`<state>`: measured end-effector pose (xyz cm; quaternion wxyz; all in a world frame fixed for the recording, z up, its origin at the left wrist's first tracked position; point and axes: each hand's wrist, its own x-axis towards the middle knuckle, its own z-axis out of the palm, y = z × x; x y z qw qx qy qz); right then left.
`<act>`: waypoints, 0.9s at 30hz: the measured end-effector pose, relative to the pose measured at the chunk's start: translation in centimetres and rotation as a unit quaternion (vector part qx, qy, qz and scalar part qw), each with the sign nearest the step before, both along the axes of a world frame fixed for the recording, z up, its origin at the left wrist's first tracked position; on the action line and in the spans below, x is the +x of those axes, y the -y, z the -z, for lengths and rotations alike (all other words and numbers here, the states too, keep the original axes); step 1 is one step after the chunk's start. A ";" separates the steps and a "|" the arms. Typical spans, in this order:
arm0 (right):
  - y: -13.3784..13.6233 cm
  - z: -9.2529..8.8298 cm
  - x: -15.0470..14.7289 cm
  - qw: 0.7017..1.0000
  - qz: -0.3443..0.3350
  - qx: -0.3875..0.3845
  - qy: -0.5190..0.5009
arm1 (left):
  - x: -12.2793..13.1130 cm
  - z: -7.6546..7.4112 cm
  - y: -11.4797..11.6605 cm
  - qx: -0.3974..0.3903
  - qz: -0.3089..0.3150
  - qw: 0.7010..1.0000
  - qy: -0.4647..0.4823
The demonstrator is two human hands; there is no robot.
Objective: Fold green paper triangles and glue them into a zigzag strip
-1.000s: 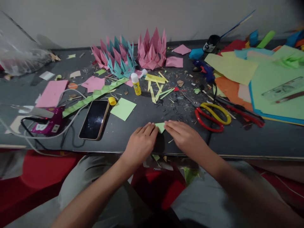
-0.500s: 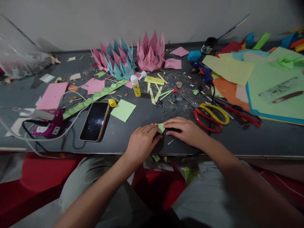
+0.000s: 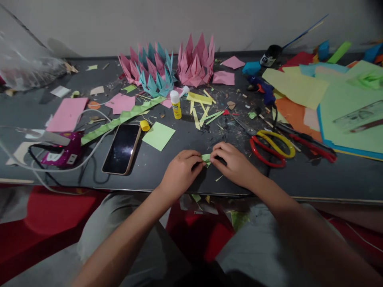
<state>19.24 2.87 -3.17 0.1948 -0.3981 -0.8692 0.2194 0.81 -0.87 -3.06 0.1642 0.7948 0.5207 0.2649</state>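
At the far left of the dark tabletop (image 3: 314, 181), a clear plastic bag (image 3: 28, 65) lies near the wall, with a purple socket block (image 3: 69, 150) nearer the edge, cables running about it. A pleated green strip (image 3: 127, 116) slants up and rightward from the block, passing just behind a phone (image 3: 122, 149). Beside the phone are a yellow cap (image 3: 145, 126) and a flat light-green square (image 3: 158, 136); farther right, a glue stick (image 3: 176, 107) stands uncapped-looking, its tip white. Near the front edge, the left hand (image 3: 182, 169) pinches the left end of a small folded green paper (image 3: 206, 158), which lies between the hands, and the right hand (image 3: 231, 162) grips its right end between thumb and fingers. Right of that lie red-and-yellow-handled scissors (image 3: 257, 141), then coloured sheets (image 3: 344, 123) with a clear ruler (image 3: 359, 111) on top.
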 end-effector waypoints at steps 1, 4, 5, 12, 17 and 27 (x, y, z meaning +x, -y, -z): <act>0.1 0.0 -0.1 1.000 0.008 0.001 0.002 | 0.0 0.1 -0.1 -0.004 -0.012 1.000 0.005; 0.2 0.1 -0.5 0.999 0.032 0.004 0.007 | 0.1 0.3 -0.2 -0.022 -0.048 0.998 0.013; 0.2 0.2 -0.6 0.999 0.039 0.003 0.007 | 0.1 0.4 -0.3 -0.028 -0.057 0.998 0.013; 0.3 0.5 -1.0 0.998 0.064 0.010 0.012 | 0.8 -0.3 -0.4 -0.049 -0.082 0.995 -0.033; 0.1 0.8 -1.4 0.996 0.083 0.003 0.023 | 1.1 -0.9 -0.8 -0.078 -0.094 0.991 -0.054; -0.4 0.2 -0.8 0.994 0.098 -0.039 0.001 | 0.5 -0.9 -1.0 -0.073 -0.056 0.993 -0.079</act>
